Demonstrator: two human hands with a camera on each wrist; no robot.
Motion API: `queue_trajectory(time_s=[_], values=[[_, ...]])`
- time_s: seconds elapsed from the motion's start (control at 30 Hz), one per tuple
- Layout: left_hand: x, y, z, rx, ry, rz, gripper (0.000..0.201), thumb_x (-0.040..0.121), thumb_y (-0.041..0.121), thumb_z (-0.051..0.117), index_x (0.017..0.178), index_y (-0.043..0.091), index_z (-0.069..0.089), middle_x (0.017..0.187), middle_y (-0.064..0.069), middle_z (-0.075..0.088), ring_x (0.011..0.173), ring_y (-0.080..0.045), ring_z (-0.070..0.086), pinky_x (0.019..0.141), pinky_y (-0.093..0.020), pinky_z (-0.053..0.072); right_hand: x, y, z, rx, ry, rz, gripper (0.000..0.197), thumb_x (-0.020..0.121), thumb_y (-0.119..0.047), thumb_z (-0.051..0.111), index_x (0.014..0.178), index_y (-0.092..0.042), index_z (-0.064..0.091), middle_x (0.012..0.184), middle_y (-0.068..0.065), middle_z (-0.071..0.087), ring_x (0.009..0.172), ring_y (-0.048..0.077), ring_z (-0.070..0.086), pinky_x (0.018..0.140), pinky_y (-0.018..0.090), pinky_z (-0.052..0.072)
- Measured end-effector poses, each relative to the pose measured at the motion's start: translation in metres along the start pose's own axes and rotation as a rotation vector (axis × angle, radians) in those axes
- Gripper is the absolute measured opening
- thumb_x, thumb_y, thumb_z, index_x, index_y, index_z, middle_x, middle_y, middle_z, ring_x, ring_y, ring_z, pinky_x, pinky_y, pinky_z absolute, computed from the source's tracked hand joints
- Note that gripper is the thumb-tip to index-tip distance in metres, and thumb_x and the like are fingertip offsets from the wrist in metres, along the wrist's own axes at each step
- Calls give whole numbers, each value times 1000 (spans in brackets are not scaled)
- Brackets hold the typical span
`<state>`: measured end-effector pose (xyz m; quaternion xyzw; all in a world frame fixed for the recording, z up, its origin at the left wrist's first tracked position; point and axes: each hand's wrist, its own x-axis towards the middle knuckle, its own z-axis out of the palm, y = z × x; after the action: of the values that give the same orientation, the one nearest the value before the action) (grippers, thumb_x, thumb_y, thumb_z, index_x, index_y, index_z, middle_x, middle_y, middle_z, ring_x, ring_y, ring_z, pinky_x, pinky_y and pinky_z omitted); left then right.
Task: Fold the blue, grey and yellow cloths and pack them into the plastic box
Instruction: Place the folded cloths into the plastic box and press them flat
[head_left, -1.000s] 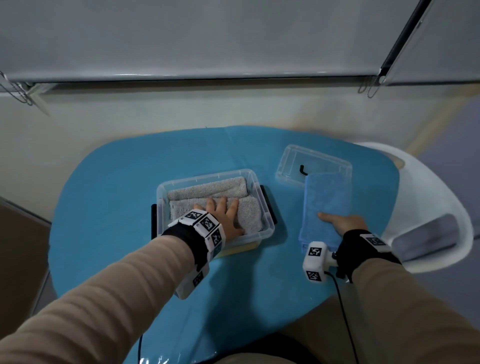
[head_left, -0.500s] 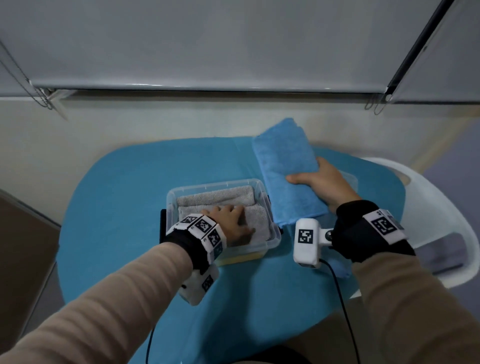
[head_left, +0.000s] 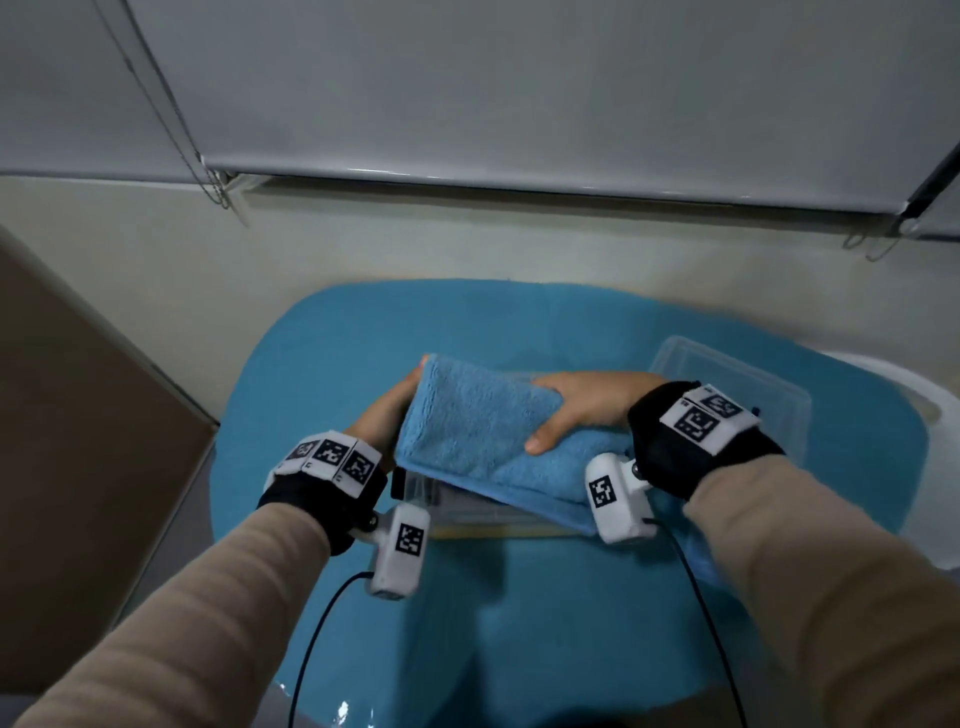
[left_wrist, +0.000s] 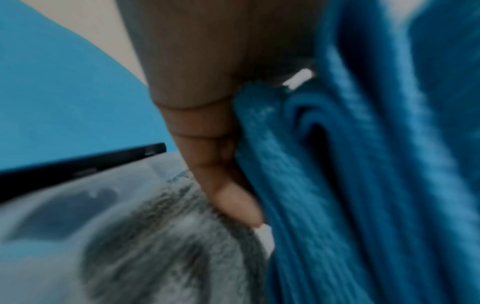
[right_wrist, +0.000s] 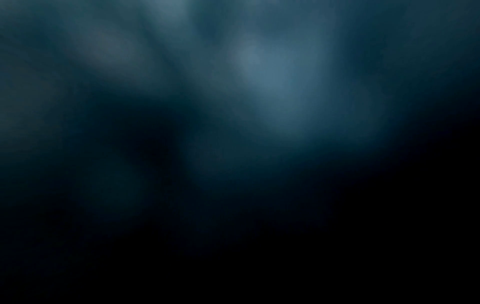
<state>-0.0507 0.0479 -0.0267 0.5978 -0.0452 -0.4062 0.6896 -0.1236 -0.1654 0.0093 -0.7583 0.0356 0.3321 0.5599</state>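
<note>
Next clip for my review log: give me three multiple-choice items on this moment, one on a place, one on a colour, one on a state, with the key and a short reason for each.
1. Where is the folded blue terry cloth?
A. over the clear plastic box
B. on the white chair
C. on the floor

2. What colour is the cloth lying in the box, as the left wrist view shows it?
A. red
B. grey
C. green

3. How does the right hand meet the blue cloth?
A. it hangs clear of it
B. it grips it, thumb over the near side
C. it points at it from far off

Key:
1 A, the cloth covers the box in the head view.
2 B, a grey terry cloth lies under the left hand.
3 B, the thumb curls over the cloth's top face.
</note>
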Motion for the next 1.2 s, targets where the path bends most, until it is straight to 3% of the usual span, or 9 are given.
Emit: queue_trajectory(time_s=[0.13, 0.37, 0.47, 0.6, 0.7, 0.77, 0.93, 1.1, 1.2], values=[[-3, -12, -9, 141, -29, -141, 56, 64, 62, 65, 94, 14, 64, 85, -13, 61, 66, -24, 65, 58, -32, 56, 9, -1, -13, -240, -63, 118, 28, 82, 1, 67, 104, -16, 62, 89, -10, 69, 78, 2, 66, 75, 14, 51], [-4, -8, -7, 649, -20, -286, 24, 95, 14, 48, 118, 8, 50, 78, -16, 62, 35, -22, 59, 34, -28, 50, 26, -7, -14, -939, 137, 192, 61, 69, -49, 78, 121, -20, 61, 109, 4, 67, 96, 20, 59, 81, 26, 44], [1, 5, -11, 983, -1, -269, 19, 88, 9, 56, 102, -4, 61, 58, -9, 59, 29, -13, 52, 32, -19, 43, 25, -6, -19, -993, 185, 290, 58, 66, -62, 73, 94, -13, 60, 91, 2, 64, 87, 22, 58, 74, 30, 45], [11, 19, -17, 853, 135, 45, 12, 89, 3, 53, 89, 14, 55, 73, -2, 52, 56, -12, 50, 42, -16, 42, 7, 0, -35, -868, 160, 371, 46, 64, -61, 74, 77, -26, 46, 75, -13, 48, 82, 16, 51, 75, 29, 39], [13, 25, -9, 557, 38, 62, 24, 87, 44, 47, 94, 25, 60, 91, 4, 56, 80, -12, 51, 70, -23, 42, -1, 7, -43, -699, 146, 366, 38, 64, -42, 83, 77, -25, 51, 73, -9, 54, 73, 16, 53, 69, 30, 42], [14, 24, -1, 756, -87, -29, 49, 72, 63, 53, 101, 24, 60, 99, 8, 58, 91, -10, 54, 77, -21, 41, -2, 13, -44, -508, 182, 289, 28, 68, -26, 83, 80, -21, 59, 79, 0, 62, 74, 20, 56, 66, 32, 45], [28, 26, -5, 940, -42, -12, 31, 81, 29, 71, 106, 14, 61, 94, 7, 60, 98, -15, 58, 78, -16, 43, -1, 28, -43, -188, 410, 164, 21, 75, -27, 77, 89, -22, 63, 77, -3, 61, 65, 14, 58, 51, 22, 44], [35, 37, -2, 848, 45, 51, 21, 86, 31, 65, 77, 21, 49, 65, 3, 47, 56, -11, 45, 50, -19, 38, -9, 35, -43, 234, 387, 49, 35, 76, -10, 72, 106, -19, 57, 93, 2, 65, 83, 18, 65, 70, 31, 55], [40, 36, -3, 699, 144, 103, 31, 77, 39, 73, 81, 20, 49, 67, 1, 50, 50, -8, 48, 46, -16, 40, -13, 37, -44, 426, 393, 12, 59, 78, 16, 60, 126, -17, 47, 100, 6, 63, 82, 17, 67, 58, 26, 57]])
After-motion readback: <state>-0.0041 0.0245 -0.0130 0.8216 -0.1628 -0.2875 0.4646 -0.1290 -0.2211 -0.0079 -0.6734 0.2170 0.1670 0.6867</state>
